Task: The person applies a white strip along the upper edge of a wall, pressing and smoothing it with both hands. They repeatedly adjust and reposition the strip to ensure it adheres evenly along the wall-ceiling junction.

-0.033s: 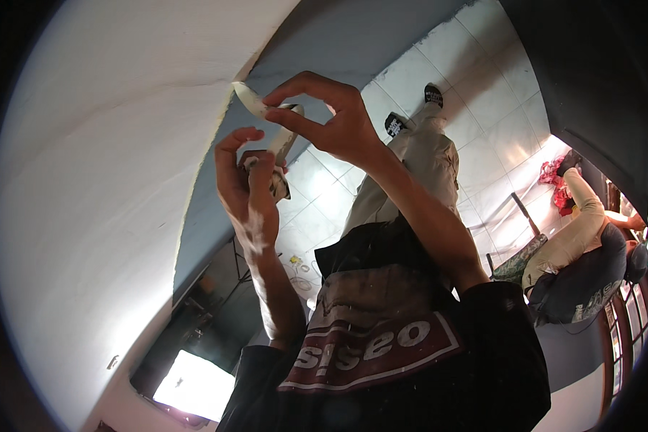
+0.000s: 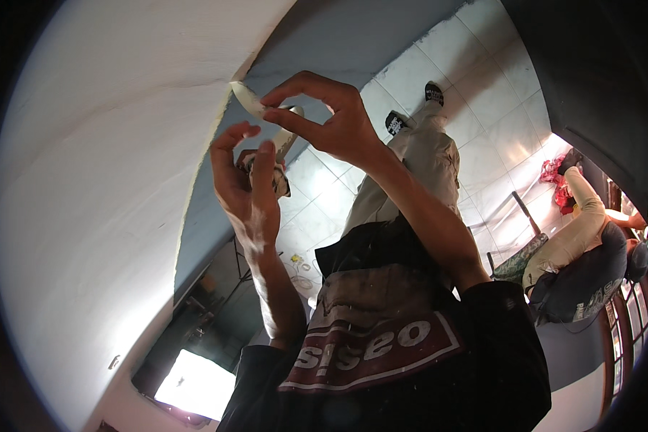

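Note:
My right hand [image 2: 331, 122] pinches a pale strip of masking tape [image 2: 246, 99] between thumb and forefinger. One end of the strip meets the line where the white surface borders the grey-blue wall. Past my fingertips the strip loops back down toward my left hand [image 2: 246, 191]. That hand, a little lower and to the left, is closed around what looks like a small tape roll [image 2: 278, 181], partly hidden by the thumb and fingers. Its forefinger is raised and bent.
A large white surface [image 2: 108, 158] fills the left side, bordering a grey-blue wall [image 2: 331, 43]. Pale floor tiles [image 2: 475, 122] lie below. At right a person in a cap [image 2: 579, 273] bends near red cloth [image 2: 554, 176]. A bright window or screen [image 2: 194, 385] glows at lower left.
My left hand's fingers have shifted slightly up and to the left, with the thumb more upright. My right hand and the strip have barely moved.

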Demonstrator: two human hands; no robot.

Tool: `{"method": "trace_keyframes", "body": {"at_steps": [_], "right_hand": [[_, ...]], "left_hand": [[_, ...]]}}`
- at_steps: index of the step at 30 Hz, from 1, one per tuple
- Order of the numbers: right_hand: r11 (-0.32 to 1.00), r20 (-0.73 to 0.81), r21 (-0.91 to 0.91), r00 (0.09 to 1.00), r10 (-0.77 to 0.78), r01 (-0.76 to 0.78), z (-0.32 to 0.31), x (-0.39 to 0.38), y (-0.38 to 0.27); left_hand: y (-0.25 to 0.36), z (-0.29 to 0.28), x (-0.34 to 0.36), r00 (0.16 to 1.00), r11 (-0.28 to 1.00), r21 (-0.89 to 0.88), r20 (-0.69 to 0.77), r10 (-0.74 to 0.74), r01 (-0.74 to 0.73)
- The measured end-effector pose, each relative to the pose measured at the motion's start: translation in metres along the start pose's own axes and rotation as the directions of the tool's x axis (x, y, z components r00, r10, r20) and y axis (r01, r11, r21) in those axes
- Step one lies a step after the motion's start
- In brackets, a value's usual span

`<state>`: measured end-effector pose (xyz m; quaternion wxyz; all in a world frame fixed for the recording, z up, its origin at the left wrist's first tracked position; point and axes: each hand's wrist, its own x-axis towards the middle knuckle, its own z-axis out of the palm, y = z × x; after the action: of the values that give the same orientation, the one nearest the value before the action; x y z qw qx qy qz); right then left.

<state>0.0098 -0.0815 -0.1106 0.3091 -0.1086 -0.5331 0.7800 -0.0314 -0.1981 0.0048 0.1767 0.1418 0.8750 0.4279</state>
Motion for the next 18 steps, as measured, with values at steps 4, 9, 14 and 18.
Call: {"method": "trace_keyframes", "body": {"at_steps": [4,9,14,18], "right_hand": [[0.999,-0.019,-0.018,0.999,-0.036,0.035,-0.002,0.0,0.008],[0.993,0.025,-0.001,0.993,-0.114,0.114,-0.006,0.003,0.012],[0.995,0.027,0.052,0.996,-0.086,0.084,-0.016,0.012,0.018],[0.998,-0.153,-0.024,0.987,-0.055,0.052,-0.006,0.019,0.018]], "left_hand": [[-0.003,0.01,0.017,0.996,0.995,0.104,-0.083,0.009,0.0],[-0.003,0.01,0.021,0.993,0.992,0.106,-0.107,-0.049,0.06],[0.002,0.017,0.023,0.99,0.989,0.128,-0.125,-0.058,0.074],[0.001,0.017,0.022,0.993,0.99,0.128,-0.105,-0.051,0.065]]}}
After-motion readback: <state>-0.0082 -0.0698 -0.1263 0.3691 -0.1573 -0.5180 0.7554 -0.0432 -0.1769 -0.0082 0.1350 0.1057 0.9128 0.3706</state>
